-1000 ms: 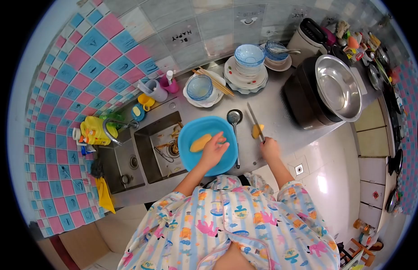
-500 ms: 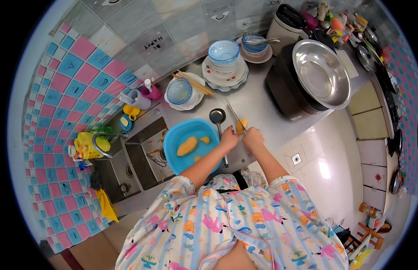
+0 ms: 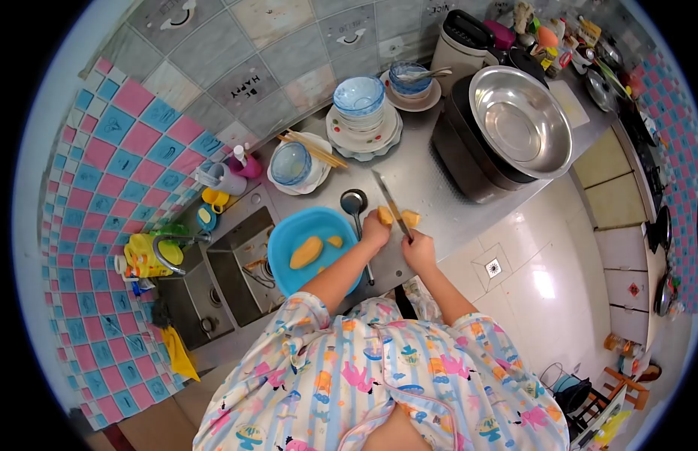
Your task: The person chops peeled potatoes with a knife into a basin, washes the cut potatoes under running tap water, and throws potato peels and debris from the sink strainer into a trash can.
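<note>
gripping a knife (image 3: 392, 203) in the right hand (image 3: 419, 252), left hand (image 3: 375, 231) pinching a yellow chunk (image 3: 384, 216) right by the blade on the desk (image 3: 410, 179), second chunk (image 3: 411, 219) just across it.

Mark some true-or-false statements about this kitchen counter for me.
1. The right hand holds a knife. True.
2. The blue basin is empty. False: yellow chunks lie in it.
3. The ladle lies between the basin and the knife. True.
4. The left hand holds chopsticks. False: it touches a yellow piece beside the blade.
5. The metal bowl sits on the floor. False: it rests on a dark appliance.
</note>
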Demonstrator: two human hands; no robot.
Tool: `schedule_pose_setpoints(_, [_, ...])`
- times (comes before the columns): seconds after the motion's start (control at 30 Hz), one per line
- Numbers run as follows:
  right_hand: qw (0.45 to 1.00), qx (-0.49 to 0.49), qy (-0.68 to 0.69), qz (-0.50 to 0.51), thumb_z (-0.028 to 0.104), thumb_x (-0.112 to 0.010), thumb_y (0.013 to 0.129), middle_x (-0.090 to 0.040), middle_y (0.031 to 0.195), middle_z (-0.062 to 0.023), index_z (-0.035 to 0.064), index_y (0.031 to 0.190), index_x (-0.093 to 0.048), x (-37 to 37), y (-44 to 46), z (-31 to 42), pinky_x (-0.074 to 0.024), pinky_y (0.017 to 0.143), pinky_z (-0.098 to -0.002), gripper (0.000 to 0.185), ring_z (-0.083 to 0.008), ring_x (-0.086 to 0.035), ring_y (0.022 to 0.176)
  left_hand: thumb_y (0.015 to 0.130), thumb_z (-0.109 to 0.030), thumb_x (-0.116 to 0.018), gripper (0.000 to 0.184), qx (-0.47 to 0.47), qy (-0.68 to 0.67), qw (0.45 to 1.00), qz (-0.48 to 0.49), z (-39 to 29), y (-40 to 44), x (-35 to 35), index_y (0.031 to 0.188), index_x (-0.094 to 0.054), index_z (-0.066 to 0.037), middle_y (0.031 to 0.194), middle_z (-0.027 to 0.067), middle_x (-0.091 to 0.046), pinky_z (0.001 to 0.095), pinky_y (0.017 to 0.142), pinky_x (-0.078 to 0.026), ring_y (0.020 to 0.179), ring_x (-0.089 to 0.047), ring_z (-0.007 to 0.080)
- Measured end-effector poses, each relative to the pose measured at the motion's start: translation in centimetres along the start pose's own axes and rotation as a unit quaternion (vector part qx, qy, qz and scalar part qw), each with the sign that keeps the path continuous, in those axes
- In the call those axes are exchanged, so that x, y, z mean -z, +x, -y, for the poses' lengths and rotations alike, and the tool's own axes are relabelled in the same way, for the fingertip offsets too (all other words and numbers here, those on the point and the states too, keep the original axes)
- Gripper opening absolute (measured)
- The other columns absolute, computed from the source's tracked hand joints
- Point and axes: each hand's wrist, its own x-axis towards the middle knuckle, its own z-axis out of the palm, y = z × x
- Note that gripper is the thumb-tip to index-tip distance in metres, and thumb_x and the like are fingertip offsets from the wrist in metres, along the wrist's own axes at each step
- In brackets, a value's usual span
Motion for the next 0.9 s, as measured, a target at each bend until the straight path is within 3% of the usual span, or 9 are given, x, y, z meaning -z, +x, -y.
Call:
schedule_pose_setpoints(0.07, [0.995,-0.057,0.071,-0.042,0.016,-0.058,0.08,-0.062,0.07,-0.0239,0.0021,0.09,-0.068,1.5,-0.8,0.0,-0.051,0.066,-0.046,0.02,-0.0419,-0.062,0.069,0.074,-0.009,-0.068,0.051,-0.036,0.032,0.999,-0.004,0.3,0.4,0.1,0.121,-0.053,-0.002,0.107,0.0225,-0.06,0.0411,0.088,-0.047,0.1,-0.058,0.0382])
schedule_pose_setpoints(0.17, [0.993,-0.062,0.025,-0.098,0.016,-0.058,0.079,-0.062,0.071,-0.0242,0.001,0.089,-0.068,3.9,-0.3,-1.2,-0.0501,0.064,-0.0468,0.02,-0.0423,-0.062,0.069,0.069,-0.011,-0.074,0.064,-0.11,0.174,0.978,-0.033,-1.1,-0.6,0.7,0.128,-0.049,-0.005,0.113,0.0223,-0.054,0.0432,0.09,-0.045,0.107,-0.052,0.0398])
schedule_pose_setpoints(0.27, [0.994,-0.054,0.007,-0.094,0.015,-0.061,0.077,-0.062,0.067,-0.025,-0.0054,0.08,-0.063,4.2,0.4,-4.7,-0.05,0.06,-0.0445,0.021,-0.0403,-0.062,0.062,0.066,-0.014,-0.078,0.074,-0.131,0.194,0.972,-0.001,-4.4,-2.1,1.5,0.133,-0.046,-0.012,0.117,0.0196,-0.048,0.0425,0.091,-0.044,0.11,-0.047,0.038])
schedule_pose_setpoints(0.5, [0.961,-0.206,0.18,0.039,0.008,-0.063,0.078,-0.054,0.052,-0.0098,-0.0057,0.073,-0.059,2.4,-0.6,-6.8,-0.042,0.036,-0.0339,0.015,-0.0182,-0.05,0.036,0.067,-0.016,-0.077,0.057,-0.157,0.21,0.965,0.032,-4.8,-1.9,-0.7,0.12,-0.057,-0.02,0.107,0.0142,-0.046,0.0401,0.086,-0.045,0.099,-0.049,0.0333])
schedule_pose_setpoints(0.53, [0.954,-0.213,0.206,0.043,0.006,-0.062,0.078,-0.05,0.05,-0.0072,-0.0043,0.072,-0.058,2.4,-0.8,-6.4,-0.0391,0.034,-0.0324,0.013,-0.0166,-0.046,0.036,0.068,-0.017,-0.077,0.053,-0.158,0.202,0.966,0.035,-4.2,-1.6,-1.1,0.118,-0.058,-0.02,0.106,0.0144,-0.046,0.0403,0.086,-0.046,0.099,-0.05,0.0337])
schedule_pose_setpoints(0.63, [0.918,-0.27,0.28,0.074,0.008,-0.062,0.077,-0.054,0.049,-0.0112,-0.0057,0.068,-0.059,3.2,-1.2,-5.2,-0.0441,0.039,-0.0348,0.017,-0.0197,-0.053,0.038,0.072,-0.017,-0.074,0.044,-0.15,0.156,0.975,0.047,-2.9,-1.1,-2.1,0.112,-0.059,-0.016,0.105,0.0152,-0.047,0.0406,0.085,-0.046,0.096,-0.053,0.035])
schedule_pose_setpoints(0.83, [0.938,-0.191,0.268,0.112,0.005,-0.06,0.081,-0.05,0.049,-0.0052,-0.0025,0.067,-0.056,5.4,-3.0,-1.4,-0.0371,0.034,-0.0304,0.016,-0.0127,-0.045,0.036,0.076,-0.02,-0.073,0.038,-0.15,0.03,0.988,0.015,-4.6,-4.7,1.7,0.11,-0.059,-0.01,0.102,0.0164,-0.05,0.0373,0.086,-0.046,0.092,-0.055,0.033])
schedule_pose_setpoints(0.9, [0.951,-0.146,0.232,0.143,0.009,-0.061,0.081,-0.055,0.053,-0.0071,-0.0039,0.074,-0.061,6.2,-3.9,1.5,-0.0402,0.038,-0.0302,0.015,-0.0136,-0.05,0.039,0.075,-0.02,-0.074,0.04,-0.158,0.0,0.987,-0.011,-4.9,-7.1,5.2,0.111,-0.059,-0.01,0.099,0.0148,-0.051,0.0362,0.087,-0.046,0.091,-0.055,0.0308])
